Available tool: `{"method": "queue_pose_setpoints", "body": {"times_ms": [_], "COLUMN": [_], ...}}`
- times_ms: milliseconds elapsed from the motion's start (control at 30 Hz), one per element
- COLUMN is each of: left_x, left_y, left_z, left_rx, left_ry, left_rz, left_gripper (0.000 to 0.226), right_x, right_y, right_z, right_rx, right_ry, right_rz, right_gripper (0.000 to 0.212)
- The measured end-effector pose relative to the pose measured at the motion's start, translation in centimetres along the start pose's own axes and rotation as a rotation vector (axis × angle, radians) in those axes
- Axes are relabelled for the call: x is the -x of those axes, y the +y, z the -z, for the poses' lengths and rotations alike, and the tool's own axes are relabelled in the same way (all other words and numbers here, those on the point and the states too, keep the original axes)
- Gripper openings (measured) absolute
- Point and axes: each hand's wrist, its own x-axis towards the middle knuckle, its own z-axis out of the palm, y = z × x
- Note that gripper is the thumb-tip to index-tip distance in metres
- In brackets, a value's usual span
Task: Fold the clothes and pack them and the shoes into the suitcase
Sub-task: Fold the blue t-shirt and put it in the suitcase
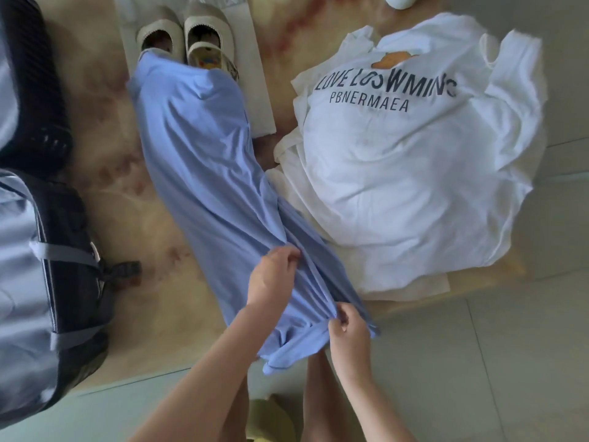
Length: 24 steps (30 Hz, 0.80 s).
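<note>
A long light-blue garment (204,161) lies stretched across the rug, its far end draped over the heels of a pair of beige shoes (186,35). My left hand (271,282) pinches a fold of the blue fabric near its lower end. My right hand (349,333) grips the bunched hem just beside it. A white T-shirt (414,161) with dark lettering lies crumpled to the right, on top of other white cloth. The open dark suitcase (47,250) with grey straps lies at the left edge.
The shoes stand on a white sheet (261,90) at the top. The beige patterned rug (111,161) covers the floor between suitcase and clothes. Pale floor tiles (478,362) run along the right and bottom. A white round object (400,0) sits at the top edge.
</note>
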Motion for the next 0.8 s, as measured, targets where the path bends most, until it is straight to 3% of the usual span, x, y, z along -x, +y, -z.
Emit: {"method": "queue_pose_setpoints", "body": {"times_ms": [100,233,300,367,467,600,700,800], "left_x": [-1.7,-5.0,-6.3,-7.1,-8.4,-9.1,-9.1,-8.9], "left_y": [-0.3,-0.6,-0.4,0.1,0.9,1.4,1.7,2.4], "left_z": [1.7,3.5,4.4,5.0,5.4,5.8,5.5,4.5], "left_rx": [-0.143,-0.468,-0.568,-0.636,-0.749,-0.715,-0.561,-0.500], "left_ry": [0.148,0.057,0.064,0.046,-0.068,0.017,0.177,0.202], "left_rz": [-0.206,-0.423,-0.502,-0.551,-0.545,-0.629,-0.780,-0.829], "left_gripper": [0.028,0.037,0.035,0.029,0.016,0.007,0.007,0.008], "right_x": [0.1,-0.3,-0.3,-0.4,-0.6,-0.8,-0.5,-0.3], "right_y": [0.2,0.0,-0.1,-0.1,0.1,0.8,1.4,1.7], "right_z": [-0.1,-0.2,-0.4,-0.7,-1.2,-1.1,-0.3,0.4], "right_rx": [-0.048,-0.078,-0.086,-0.048,0.100,0.084,0.066,0.023], "right_ry": [0.070,0.055,0.033,0.030,0.098,0.150,0.161,0.181], "right_rz": [-0.029,-0.061,-0.073,-0.054,-0.004,-0.020,0.006,-0.016], "right_gripper": [0.027,0.018,0.024,0.037,0.034,0.006,0.009,0.019]}}
